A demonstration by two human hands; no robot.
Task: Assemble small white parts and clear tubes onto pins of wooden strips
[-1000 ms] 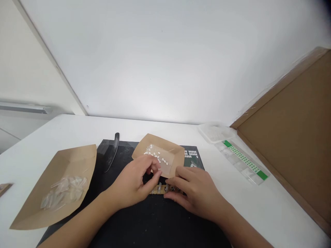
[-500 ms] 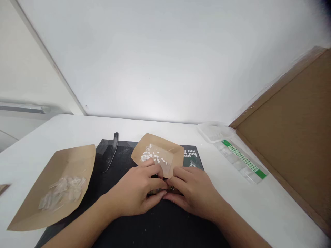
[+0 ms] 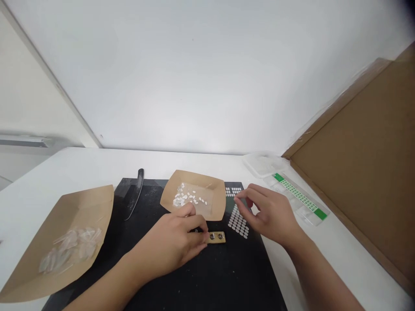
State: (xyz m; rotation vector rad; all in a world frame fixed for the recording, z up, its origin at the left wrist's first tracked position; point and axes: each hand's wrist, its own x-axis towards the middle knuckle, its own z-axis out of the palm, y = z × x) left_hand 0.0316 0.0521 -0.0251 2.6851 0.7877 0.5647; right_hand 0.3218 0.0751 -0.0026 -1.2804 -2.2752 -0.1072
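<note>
My left hand [image 3: 181, 237] is closed on the left end of a small tan strip [image 3: 216, 237] with two dark round parts showing, over the black mat [image 3: 207, 280]. At the right, my right hand [image 3: 264, 209] is raised with its thumb and index fingertip pinched together; anything between them is too small to make out. Below its fingertips lies a sheet of white oval stickers [image 3: 238, 222]. Just behind my left hand is a small brown paper tray [image 3: 217, 198] holding small white ovals.
A large brown tray [image 3: 74, 207] with clear plastic pieces stands at the left. A black curved tool [image 3: 138, 192] lies at the mat's back left. Green-edged packaging [image 3: 300, 194] and a clear plastic container [image 3: 262, 164] are at the right, beside a brown panel [image 3: 363, 160].
My right hand has left the strip and moved right and up, to above the sticker sheet. More of the strip and the stickers now shows. The view has shifted slightly.
</note>
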